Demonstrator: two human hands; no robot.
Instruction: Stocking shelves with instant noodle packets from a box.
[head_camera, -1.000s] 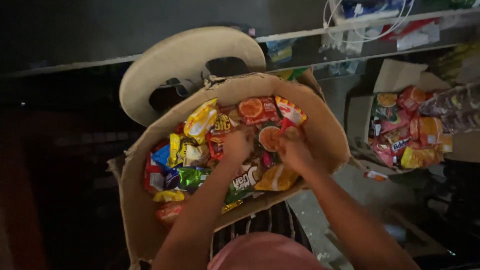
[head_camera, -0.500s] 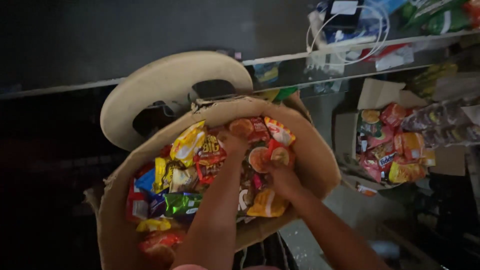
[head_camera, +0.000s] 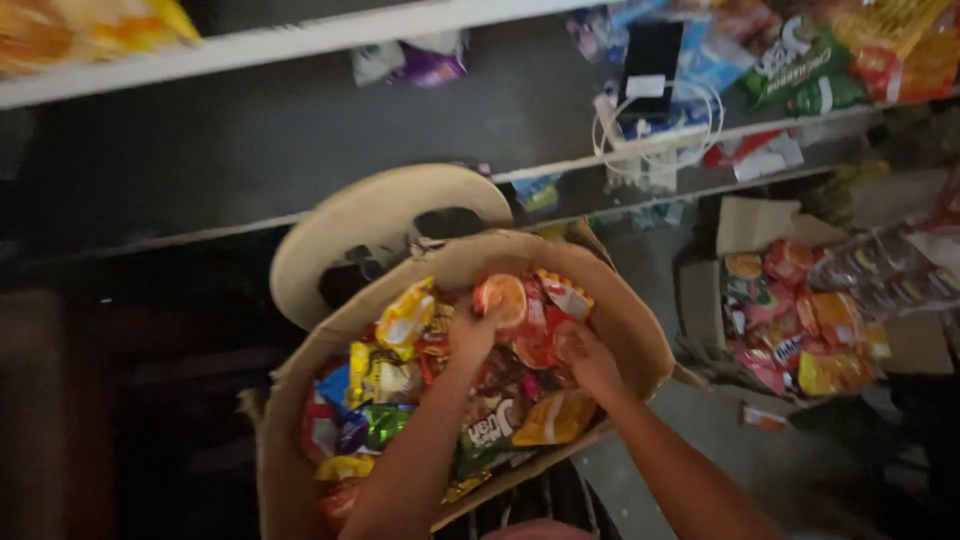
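Both hands are down inside a big brown cardboard box (head_camera: 640, 340) that is full of snack packets. The left hand (head_camera: 472, 335) is near the back of the box, and its fingers are curled around a red packet with an orange circle (head_camera: 503, 297) on it, holding it at the top of the pile. The right hand (head_camera: 585, 358) is just beside it, a little lower, lying on other red packets (head_camera: 535, 345); its fingers bend down into the pile, but I cannot tell if it is gripping one or only touching. In front of the left hand there is a yellow packet (head_camera: 405, 318), and lower down there are green packets (head_camera: 378, 425) and a blue one (head_camera: 335, 385). An orange-yellow packet (head_camera: 555, 418) lies near the front of the box, under the right arm. Behind the box there is a round, pale tan thing like a lid (head_camera: 380, 215) with dark holes in it. To the right, on the floor, a smaller open box (head_camera: 735, 225) holds more red and orange packets. A clear pack of bottles (head_camera: 880, 270) rests beside it. Above, a long white shelf (head_camera: 300, 40) runs across, and another shelf holds white cables (head_camera: 650, 130) and more bright bags (head_camera: 810, 60).
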